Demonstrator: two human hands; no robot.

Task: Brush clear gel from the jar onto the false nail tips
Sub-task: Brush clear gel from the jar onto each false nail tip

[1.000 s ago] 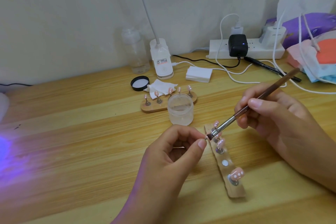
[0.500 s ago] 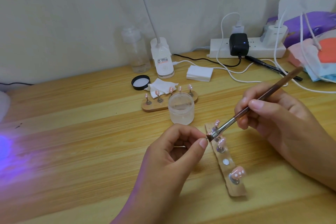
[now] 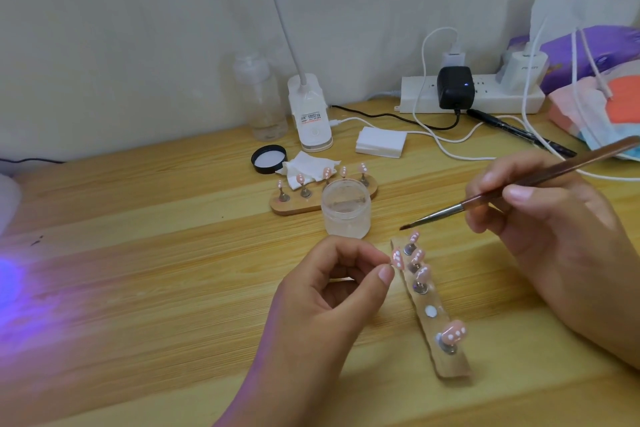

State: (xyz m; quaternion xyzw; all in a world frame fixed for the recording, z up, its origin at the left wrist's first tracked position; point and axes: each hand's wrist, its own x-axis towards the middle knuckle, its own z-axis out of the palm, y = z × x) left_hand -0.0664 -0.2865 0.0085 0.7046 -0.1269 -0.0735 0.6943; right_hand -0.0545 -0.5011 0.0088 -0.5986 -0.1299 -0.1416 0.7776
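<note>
Left hand [image 3: 332, 291]: thumb and forefinger curl together and pinch the held nail tip [image 3: 397, 258], pink with white dots; the other fingers are curled under
Held nail tip: lifted just beside the far end of the near holder [image 3: 446, 367]
Right hand [image 3: 554, 225]: fingers and thumb grip the brush [image 3: 571, 166] like a pen
Brush: brown handle slanting up to the right, bristle end low and in the air between the jar [image 3: 345, 210] and the held nail tip, touching neither
Jar: open, clear gel inside, upright on the table [image 3: 138, 253] just beyond the near holder
Near holder: wooden strip with 4 pink nail tips on metal stands and 1 bare round disc [image 3: 430, 312]
Far holder [image 3: 294, 206]: behind the jar, 5 nail tips standing on it
Black lid [image 3: 269, 159]: lying inside-up beside a crumpled tissue [image 3: 308, 166]
Back of the table: clear bottle [image 3: 263, 100], white lamp base [image 3: 311, 121], power strip [image 3: 485, 97] with plugs and cables
</note>
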